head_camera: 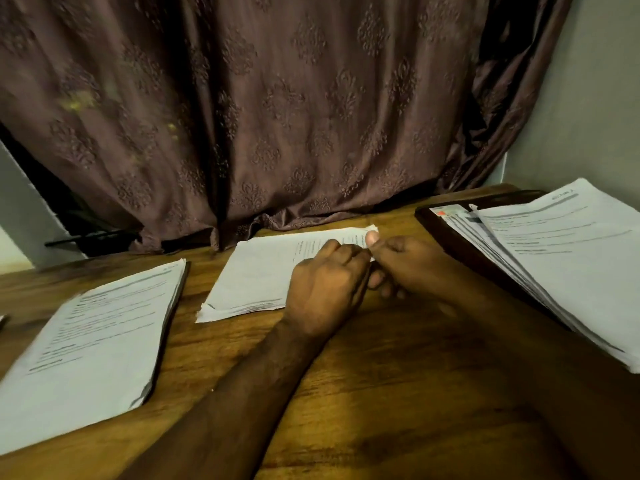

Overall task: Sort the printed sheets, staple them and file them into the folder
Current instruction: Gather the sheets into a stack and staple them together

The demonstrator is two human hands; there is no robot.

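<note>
Printed sheets lie in three lots across the wooden counter (346,393), under a brown patterned curtain (259,98) hanging behind. Biggest is the right-hand stack (561,258), fanned out on top of a dark folder (446,233) at the counter's right edge. Next, the left stack (93,337), squared up near the left edge. Then the middle sheets (256,271), flat at centre, well apart from both stacks. Both hands meet at their far right corner: the left hand (325,285) rests on the paper with fingers curled at its edge, and the right hand (405,261) pinches the corner, thumb on top.
</note>
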